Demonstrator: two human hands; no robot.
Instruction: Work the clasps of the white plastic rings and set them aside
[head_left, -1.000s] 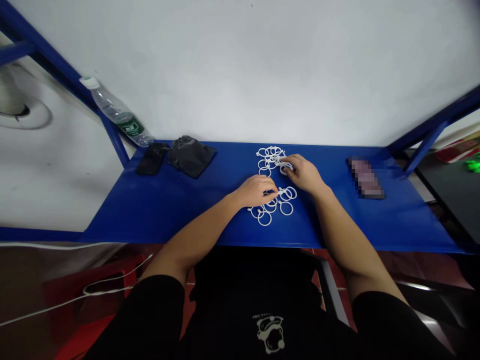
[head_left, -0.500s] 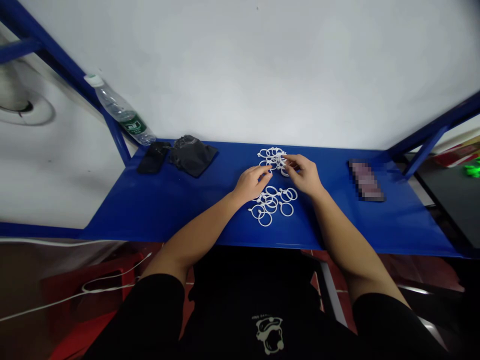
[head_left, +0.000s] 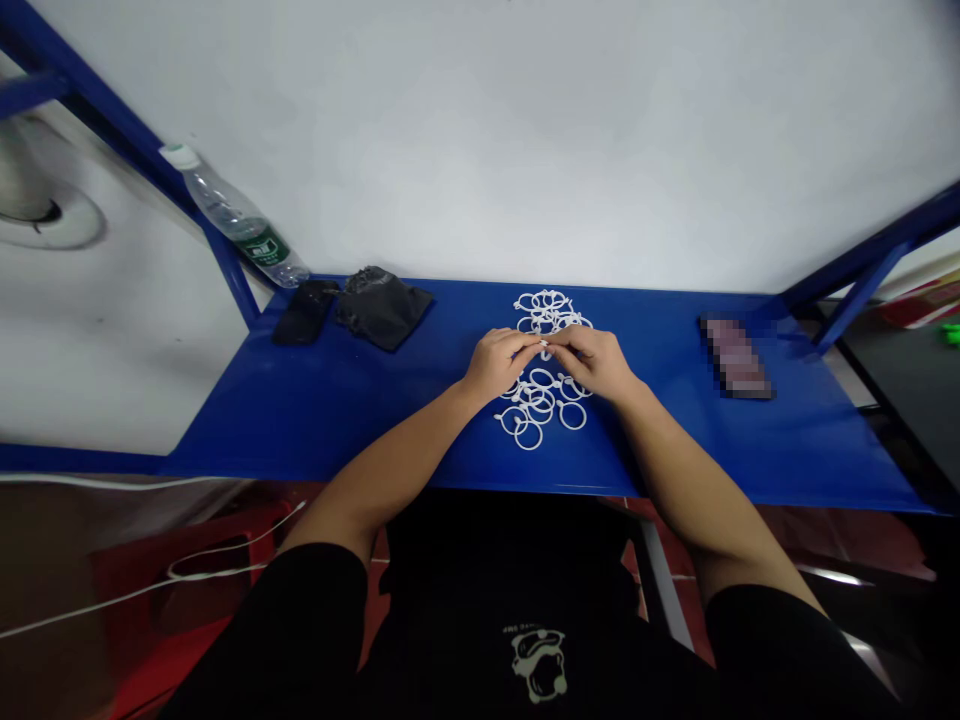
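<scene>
Two heaps of white plastic rings lie on the blue shelf (head_left: 337,420): a far heap (head_left: 546,308) near the wall and a near heap (head_left: 536,410) closer to me. My left hand (head_left: 499,365) and my right hand (head_left: 596,362) meet fingertip to fingertip between the two heaps. Both pinch a small white ring (head_left: 545,347) held just above the near heap. Most of that ring is hidden by the fingers.
A clear water bottle (head_left: 236,225) leans against the blue frame post at the back left. Beside it lie a black flat object (head_left: 304,312) and a crumpled black pouch (head_left: 382,305). A blurred flat item (head_left: 733,355) lies on the right. White wall stands behind the shelf.
My right hand drew back from the far heap toward me. My left hand rose from the near heap, and the two hands came together on one ring.
</scene>
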